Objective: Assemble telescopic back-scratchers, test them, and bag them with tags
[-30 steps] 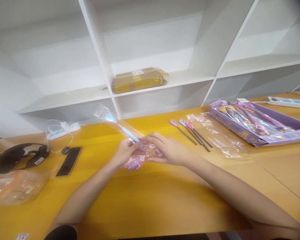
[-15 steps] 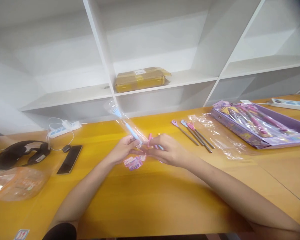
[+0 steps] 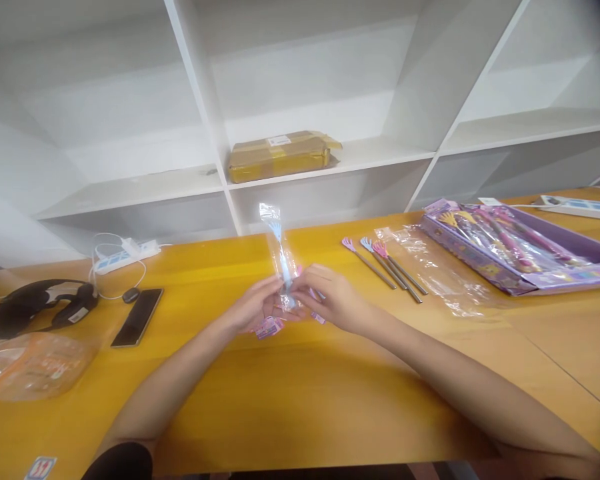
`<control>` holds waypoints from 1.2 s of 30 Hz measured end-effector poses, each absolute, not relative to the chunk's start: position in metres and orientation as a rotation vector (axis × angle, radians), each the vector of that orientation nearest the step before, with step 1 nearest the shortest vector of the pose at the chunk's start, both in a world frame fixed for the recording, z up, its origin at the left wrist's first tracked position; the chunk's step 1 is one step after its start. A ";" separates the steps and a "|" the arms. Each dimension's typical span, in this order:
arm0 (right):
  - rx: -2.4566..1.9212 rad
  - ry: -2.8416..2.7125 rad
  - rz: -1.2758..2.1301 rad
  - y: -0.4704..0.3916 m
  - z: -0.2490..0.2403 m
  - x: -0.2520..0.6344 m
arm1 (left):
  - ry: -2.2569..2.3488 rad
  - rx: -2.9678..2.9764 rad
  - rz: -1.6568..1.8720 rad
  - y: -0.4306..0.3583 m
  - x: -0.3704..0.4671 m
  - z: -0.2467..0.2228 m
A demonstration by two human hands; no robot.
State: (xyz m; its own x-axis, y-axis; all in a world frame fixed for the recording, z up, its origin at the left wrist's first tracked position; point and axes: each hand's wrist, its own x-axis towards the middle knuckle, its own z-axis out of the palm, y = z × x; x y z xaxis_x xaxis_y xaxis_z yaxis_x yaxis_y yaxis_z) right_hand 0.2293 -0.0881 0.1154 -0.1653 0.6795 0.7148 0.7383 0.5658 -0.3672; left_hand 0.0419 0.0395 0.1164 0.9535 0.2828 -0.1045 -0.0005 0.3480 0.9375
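Note:
A light blue back scratcher (image 3: 285, 267) stands nearly upright in a clear plastic sleeve (image 3: 269, 213), its hand-shaped head at the top. My left hand (image 3: 255, 305) is closed on the lower left side of the sleeved scratcher. From the right, the bent fingers of my right hand (image 3: 334, 297) pinch the same packet near its lower end. Small pink and purple cards (image 3: 269, 327) lie on the table just below my hands. Other small coloured pieces behind my right hand are mostly hidden.
Purple, blue and pink back scratchers (image 3: 381, 250) with metal rods lie to the right, beside clear plastic sleeves (image 3: 433, 273). A purple box (image 3: 597, 241) holds several packaged scratchers. At left are a phone (image 3: 137, 318), a power strip (image 3: 127, 257) and a black strap-like object (image 3: 5, 310).
The sleeved blue scratcher has swung from leaning left to nearly upright, its head moving right. My left hand has shifted slightly right and down.

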 end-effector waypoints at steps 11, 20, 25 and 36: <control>-1.224 -1.838 0.002 -0.089 0.111 0.229 | 0.185 1.508 0.160 0.041 0.038 0.110; -1.278 -1.779 0.043 -0.085 0.100 0.232 | 0.284 1.572 0.188 0.041 0.041 0.108; -1.365 -1.553 0.244 -0.082 0.095 0.234 | 0.337 1.536 0.213 0.039 0.042 0.109; -1.328 -1.535 0.674 -0.077 0.099 0.230 | 0.254 1.662 0.444 0.040 0.044 0.104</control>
State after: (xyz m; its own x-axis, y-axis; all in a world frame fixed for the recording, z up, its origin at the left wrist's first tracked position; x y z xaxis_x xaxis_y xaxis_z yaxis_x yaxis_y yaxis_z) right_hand 0.2303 -0.0767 0.0992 0.0551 0.9510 0.3043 0.4196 0.2545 -0.8713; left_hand 0.0443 0.0400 0.1043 0.8992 0.4142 0.1408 -0.0888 -0.1423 0.9858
